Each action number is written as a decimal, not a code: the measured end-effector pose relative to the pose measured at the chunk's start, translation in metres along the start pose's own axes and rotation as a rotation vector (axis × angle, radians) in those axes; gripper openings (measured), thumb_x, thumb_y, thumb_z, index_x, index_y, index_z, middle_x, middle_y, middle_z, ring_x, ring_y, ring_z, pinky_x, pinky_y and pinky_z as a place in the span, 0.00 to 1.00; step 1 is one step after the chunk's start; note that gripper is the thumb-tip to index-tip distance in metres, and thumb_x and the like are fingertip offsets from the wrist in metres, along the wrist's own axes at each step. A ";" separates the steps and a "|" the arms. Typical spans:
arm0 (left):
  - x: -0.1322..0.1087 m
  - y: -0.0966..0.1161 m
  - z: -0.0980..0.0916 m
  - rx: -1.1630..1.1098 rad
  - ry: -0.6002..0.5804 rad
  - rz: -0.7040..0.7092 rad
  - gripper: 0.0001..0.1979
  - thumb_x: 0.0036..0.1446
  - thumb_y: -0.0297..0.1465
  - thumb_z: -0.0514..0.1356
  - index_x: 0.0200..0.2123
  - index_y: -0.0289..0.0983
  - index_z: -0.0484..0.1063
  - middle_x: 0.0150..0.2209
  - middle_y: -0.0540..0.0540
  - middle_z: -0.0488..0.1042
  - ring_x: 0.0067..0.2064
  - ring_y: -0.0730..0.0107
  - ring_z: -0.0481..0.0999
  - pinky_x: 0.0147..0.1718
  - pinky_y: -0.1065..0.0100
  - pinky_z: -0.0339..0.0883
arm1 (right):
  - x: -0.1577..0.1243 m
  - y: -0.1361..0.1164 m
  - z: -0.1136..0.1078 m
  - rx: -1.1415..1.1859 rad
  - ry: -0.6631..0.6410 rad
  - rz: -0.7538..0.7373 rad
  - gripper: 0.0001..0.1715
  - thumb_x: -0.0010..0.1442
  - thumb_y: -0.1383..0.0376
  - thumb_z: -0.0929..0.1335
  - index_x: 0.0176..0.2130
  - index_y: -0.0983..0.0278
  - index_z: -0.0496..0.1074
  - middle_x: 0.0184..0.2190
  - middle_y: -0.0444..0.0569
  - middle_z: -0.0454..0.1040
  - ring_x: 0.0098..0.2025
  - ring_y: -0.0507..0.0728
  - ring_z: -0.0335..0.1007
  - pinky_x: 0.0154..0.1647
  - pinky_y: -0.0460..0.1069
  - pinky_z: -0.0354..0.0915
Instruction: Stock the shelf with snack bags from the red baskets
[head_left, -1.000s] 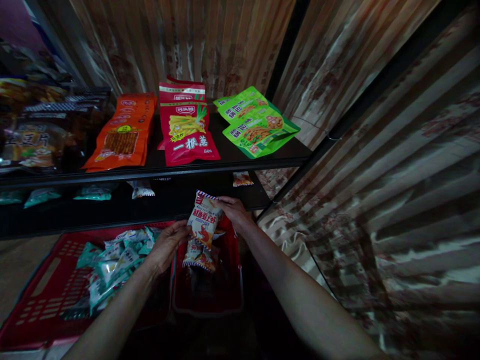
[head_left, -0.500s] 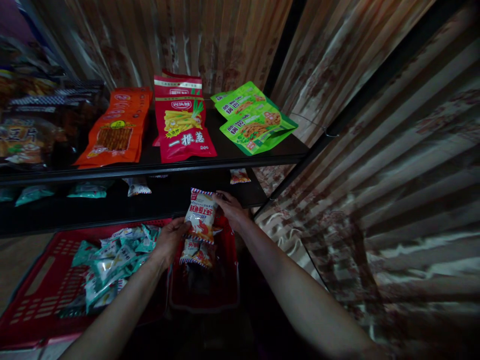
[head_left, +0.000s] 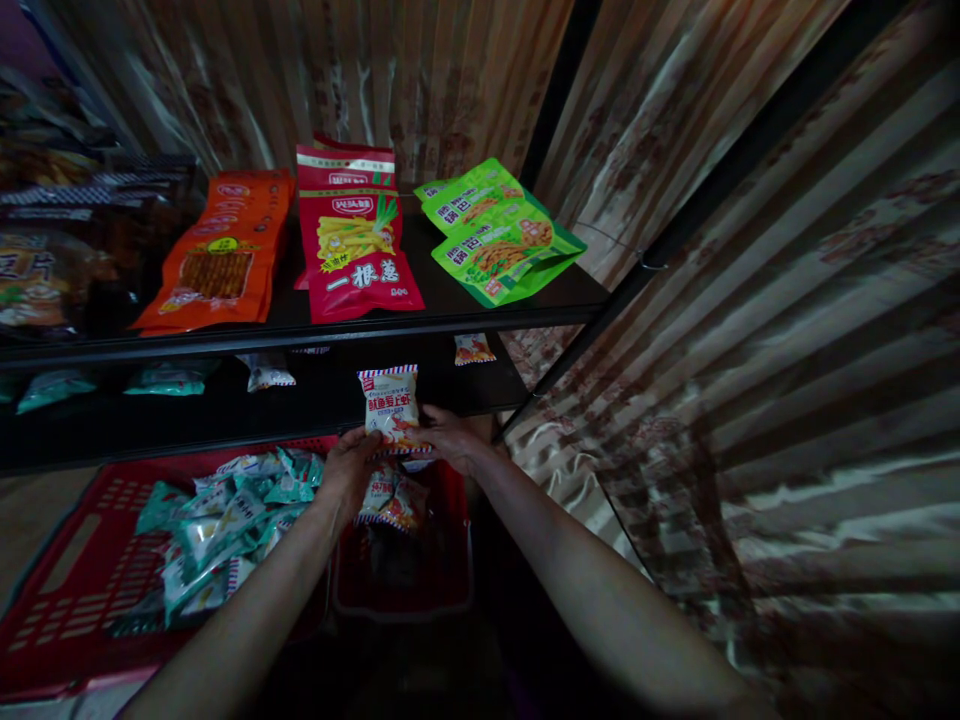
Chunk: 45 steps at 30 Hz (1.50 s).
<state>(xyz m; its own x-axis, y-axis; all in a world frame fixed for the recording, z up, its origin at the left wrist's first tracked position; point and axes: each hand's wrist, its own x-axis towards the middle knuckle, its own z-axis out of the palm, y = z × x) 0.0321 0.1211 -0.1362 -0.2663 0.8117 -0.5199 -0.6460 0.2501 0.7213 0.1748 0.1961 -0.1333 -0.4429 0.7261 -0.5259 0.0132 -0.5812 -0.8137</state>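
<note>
A small white and orange snack packet [head_left: 391,408] with striped ends is held upright, its printed front facing me. My left hand [head_left: 351,462] pinches its lower left edge, and my right hand [head_left: 448,440] grips its lower right side. Beneath it, similar snack packets [head_left: 391,497] lie in a small red basket [head_left: 405,612]. To the left, a larger red basket [head_left: 56,610] holds a heap of teal and white packets [head_left: 225,525]. Another orange and white packet [head_left: 473,349] rests on the lower shelf [head_left: 360,385] behind.
On the upper shelf [head_left: 281,322] lie orange bags [head_left: 221,255], red bags [head_left: 362,255] and green bags [head_left: 499,235], with dark clear-fronted packs [head_left: 45,265] at far left. A black shelf post [head_left: 660,240] slants along the right, before a pleated curtain [head_left: 825,400].
The packet has moved slightly left and tipped more upright. My right hand has slid from its upper right corner to its lower right side. The view has shifted a little.
</note>
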 end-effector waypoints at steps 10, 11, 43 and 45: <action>0.006 0.024 -0.007 -0.032 0.063 0.004 0.05 0.51 0.28 0.62 0.31 0.35 0.70 0.29 0.50 0.74 0.27 0.77 0.73 0.26 0.75 0.65 | 0.002 0.000 -0.005 -0.045 -0.087 -0.020 0.27 0.40 0.70 0.74 0.43 0.64 0.73 0.30 0.43 0.78 0.27 0.52 0.72 0.26 0.45 0.67; 0.007 0.028 -0.009 -0.043 0.101 0.011 0.04 0.52 0.28 0.62 0.31 0.35 0.69 0.28 0.50 0.74 0.27 0.78 0.73 0.26 0.76 0.65 | 0.001 0.000 -0.005 -0.051 -0.116 -0.020 0.27 0.40 0.70 0.74 0.43 0.64 0.73 0.30 0.44 0.78 0.28 0.52 0.72 0.27 0.45 0.67; 0.002 0.046 -0.017 -0.107 0.007 -0.054 0.08 0.58 0.34 0.57 0.35 0.35 0.70 0.30 0.47 0.74 0.29 0.72 0.74 0.34 0.65 0.73 | -0.021 0.012 0.034 -0.857 0.185 -0.839 0.14 0.56 0.72 0.66 0.40 0.58 0.75 0.37 0.47 0.71 0.40 0.54 0.68 0.43 0.49 0.64; 0.003 0.045 -0.018 -0.117 0.045 -0.057 0.07 0.58 0.33 0.58 0.34 0.34 0.70 0.29 0.48 0.74 0.27 0.73 0.74 0.30 0.68 0.71 | -0.022 0.017 0.038 -0.988 0.156 -0.909 0.14 0.57 0.73 0.65 0.41 0.59 0.75 0.37 0.48 0.70 0.40 0.54 0.67 0.42 0.50 0.65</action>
<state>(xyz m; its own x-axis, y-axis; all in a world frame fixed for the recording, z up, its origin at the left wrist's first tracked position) -0.0105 0.1256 -0.1132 -0.2564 0.7729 -0.5804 -0.7393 0.2300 0.6329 0.1511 0.1562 -0.1256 -0.5348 0.7815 0.3214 0.4355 0.5808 -0.6877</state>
